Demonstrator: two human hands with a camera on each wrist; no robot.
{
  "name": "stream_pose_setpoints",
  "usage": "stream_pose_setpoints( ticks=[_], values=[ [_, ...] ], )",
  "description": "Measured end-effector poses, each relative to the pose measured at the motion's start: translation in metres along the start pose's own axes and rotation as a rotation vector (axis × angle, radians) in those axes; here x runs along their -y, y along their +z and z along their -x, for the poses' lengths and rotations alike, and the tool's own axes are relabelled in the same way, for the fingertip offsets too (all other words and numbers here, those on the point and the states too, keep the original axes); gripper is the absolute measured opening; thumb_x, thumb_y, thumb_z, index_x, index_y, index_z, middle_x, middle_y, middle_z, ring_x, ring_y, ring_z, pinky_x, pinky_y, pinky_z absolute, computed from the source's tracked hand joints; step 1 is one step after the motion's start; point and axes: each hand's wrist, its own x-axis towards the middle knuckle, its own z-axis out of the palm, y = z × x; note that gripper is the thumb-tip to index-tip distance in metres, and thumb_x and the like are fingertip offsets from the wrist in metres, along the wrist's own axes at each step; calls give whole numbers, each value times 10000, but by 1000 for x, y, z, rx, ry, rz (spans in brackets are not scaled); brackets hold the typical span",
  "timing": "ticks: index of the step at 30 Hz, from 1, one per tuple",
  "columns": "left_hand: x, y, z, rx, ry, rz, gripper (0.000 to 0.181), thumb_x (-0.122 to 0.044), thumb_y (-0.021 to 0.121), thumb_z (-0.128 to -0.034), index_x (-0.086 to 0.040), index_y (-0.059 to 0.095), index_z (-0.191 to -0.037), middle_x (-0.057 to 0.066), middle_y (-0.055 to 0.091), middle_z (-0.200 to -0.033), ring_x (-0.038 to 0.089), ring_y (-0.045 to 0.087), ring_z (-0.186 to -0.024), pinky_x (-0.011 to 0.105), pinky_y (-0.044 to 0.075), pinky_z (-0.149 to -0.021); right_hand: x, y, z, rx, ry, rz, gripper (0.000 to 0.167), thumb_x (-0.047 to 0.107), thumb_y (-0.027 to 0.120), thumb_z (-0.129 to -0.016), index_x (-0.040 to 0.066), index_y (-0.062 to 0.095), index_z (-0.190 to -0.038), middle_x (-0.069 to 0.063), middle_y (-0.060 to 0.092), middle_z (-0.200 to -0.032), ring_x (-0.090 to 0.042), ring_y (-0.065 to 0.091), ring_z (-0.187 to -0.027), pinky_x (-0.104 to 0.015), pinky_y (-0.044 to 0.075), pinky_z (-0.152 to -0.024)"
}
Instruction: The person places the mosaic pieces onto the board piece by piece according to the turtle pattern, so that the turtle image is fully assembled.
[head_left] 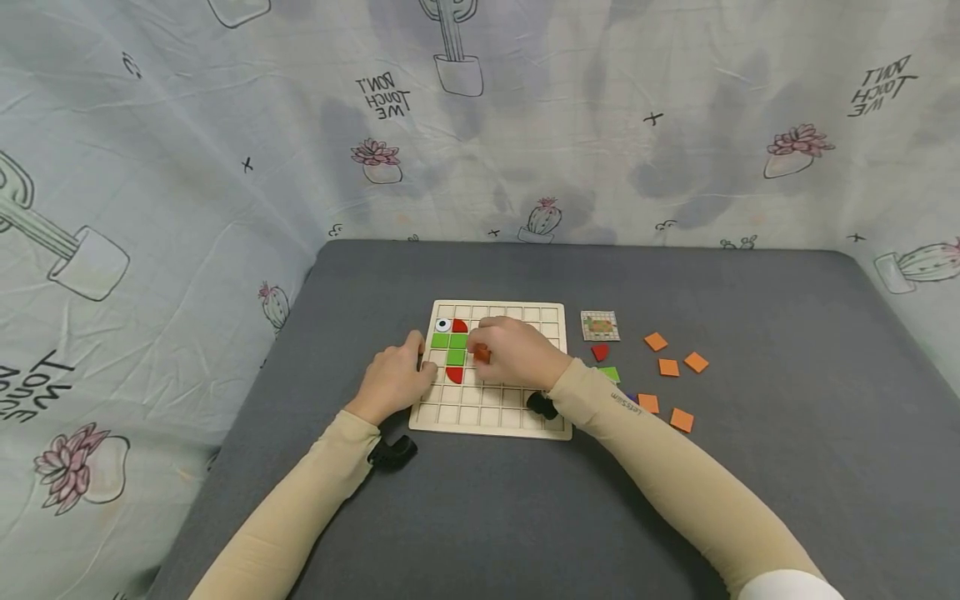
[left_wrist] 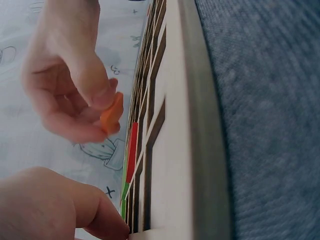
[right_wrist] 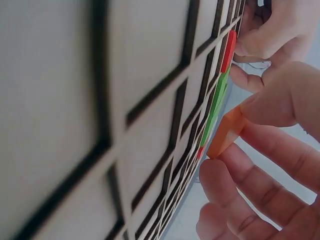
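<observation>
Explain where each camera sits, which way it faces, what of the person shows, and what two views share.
Head: on the person's head, facing forward and down at the gridded board; both sleeved forearms, left grip and right grip show.
Left wrist: on that wrist, looking low along the board's edge; both grips show, the left partly.
Right wrist: on that wrist, looking across the board's grid; right grip near, left grip farther off.
Shared: both wrist views show the orange tile in the right grip.

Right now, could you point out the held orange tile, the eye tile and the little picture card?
Held orange tile (right_wrist: 225,132): right wrist view, middle of its visible side.
Eye tile (head_left: 443,326): head view, on its dark centre.
Picture card (head_left: 600,326): head view, middle of its printed face.
</observation>
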Motion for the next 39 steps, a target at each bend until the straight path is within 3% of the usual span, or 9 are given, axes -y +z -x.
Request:
stream_pose_setpoints(
  ticks=[13,22,28,32,39],
  values=[
    [2,1,-1,-1,5,2,223,-250,572,-999,-75,492,-1112,42,460,-641,196,455,-518,311,302,-469,4,7,-13,34,25,-23,102,54,723,-842,124,707,-915,10,549,-803,-141,497,-719,-273,396,-646],
    [1,0,-1,-5,7,0,232,-249,568,-1002,-66,500,-1127,66,495,-657,212,471,-531,321,320,-475,1,8,-11,49,17,-5,90,35,749,-851,122,774,-856,-13,666,-860,-135,571,-774,-301,514,-719],
    [0,0,0,0,4,4,231,-249,572,-1002,-67,503,-1127,51,473,-647,202,451,-530,317,305,-479,1,7,-9,53,14,-21,95,27,745,-864,112,786,-876,-26,681,-882,-146,590,-790,-313,530,-740],
    [0,0,-1,1,4,2,228,-246,568,-1002,-67,502,-1127,48,464,-643,199,443,-526,315,297,-479,0,6,-8,62,19,-45,75,49,752,-877,105,785,-914,-29,691,-912,-143,588,-798,-316,523,-760],
    [-1,-1,0,6,-6,5,244,-250,570,-1002,-64,503,-1145,58,482,-667,208,461,-539,316,306,-487,-1,-5,1,75,101,-84,208,84,726,-884,83,778,-1085,-46,712,-1047,-161,595,-849,-342,520,-830]
  ],
)
